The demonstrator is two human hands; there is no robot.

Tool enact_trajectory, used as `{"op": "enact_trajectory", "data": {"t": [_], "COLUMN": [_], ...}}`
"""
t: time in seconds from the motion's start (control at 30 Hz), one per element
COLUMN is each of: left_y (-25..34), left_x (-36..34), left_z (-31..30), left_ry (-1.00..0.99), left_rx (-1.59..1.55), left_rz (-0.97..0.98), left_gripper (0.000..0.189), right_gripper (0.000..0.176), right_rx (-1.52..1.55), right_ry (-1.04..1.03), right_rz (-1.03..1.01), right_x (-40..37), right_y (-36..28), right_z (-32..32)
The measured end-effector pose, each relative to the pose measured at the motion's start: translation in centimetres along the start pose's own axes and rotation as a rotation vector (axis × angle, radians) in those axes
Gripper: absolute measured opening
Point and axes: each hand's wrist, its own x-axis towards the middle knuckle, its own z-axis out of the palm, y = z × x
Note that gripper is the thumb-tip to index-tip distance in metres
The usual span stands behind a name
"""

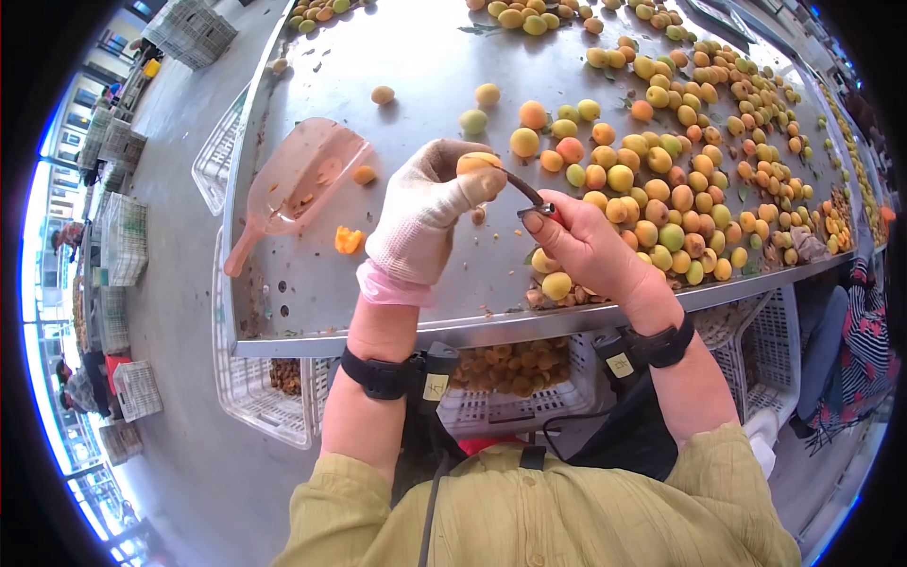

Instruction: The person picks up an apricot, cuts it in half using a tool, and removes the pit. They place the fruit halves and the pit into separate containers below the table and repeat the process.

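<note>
My left hand point(416, 213), in a white knit glove with a pink cuff, is closed around a yellow apricot point(480, 162). My bare right hand point(595, 241) grips a small knife point(537, 210) with some red on its handle and a dark narrow blade. The blade's tip reaches the apricot in my glove; how deep it goes is hidden. To the right of my hands spreads a big heap of yellow, orange and green apricots point(675, 194). A pink translucent scoop point(307, 175) with scraps in it lies at left, near an orange piece of fruit flesh point(349, 240).
The metal table point(378, 317) has a raised front edge. Below it stand white crates, one holding brown-orange fruit pieces point(515, 367). At right another person's patterned sleeve point(864, 321) shows. Stacked crates point(189, 33) stand on the floor at left.
</note>
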Motion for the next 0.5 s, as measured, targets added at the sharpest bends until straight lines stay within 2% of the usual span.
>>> {"op": "enact_trajectory", "data": {"t": [0.07, 0.23, 0.3, 0.33, 0.4, 0.43, 0.5], "left_y": [1.7, 1.8, 1.6, 1.0, -0.2, -0.2, -0.8], "left_x": [-0.2, -0.4, -0.3, -0.1, 0.2, -0.1, -0.2], "left_z": [0.5, 0.8, 0.6, 0.5, 0.3, 0.8, 1.5], "left_ry": [0.006, -0.026, -0.034, -0.037, -0.033, -0.054, -0.081], "left_rx": [0.44, 0.571, 0.45, 0.448, -0.006, 0.028, -0.067], "left_rz": [-0.04, -0.062, -0.066, -0.066, -0.003, -0.018, -0.04], "left_gripper": [0.032, 0.033, 0.037, 0.037, 0.046, 0.049, 0.045], "right_gripper": [0.032, 0.03, 0.025, 0.025, 0.025, 0.033, 0.034], "right_rx": [-0.048, -0.168, 0.14, 0.137, 0.303, 0.258, 0.215], "right_ry": [-0.034, -0.071, 0.064, 0.067, 0.297, 0.289, 0.321], "right_rz": [0.023, 0.05, 0.014, 0.015, -0.131, -0.186, -0.193], "right_x": [-0.1, -0.6, -1.0, -1.0, -0.8, -0.4, -0.1], "right_y": [-0.6, -0.3, -0.5, -0.5, -0.2, 0.1, -0.5], "right_z": [-0.5, -0.9, -0.1, 0.1, 0.4, 0.3, 0.7]}}
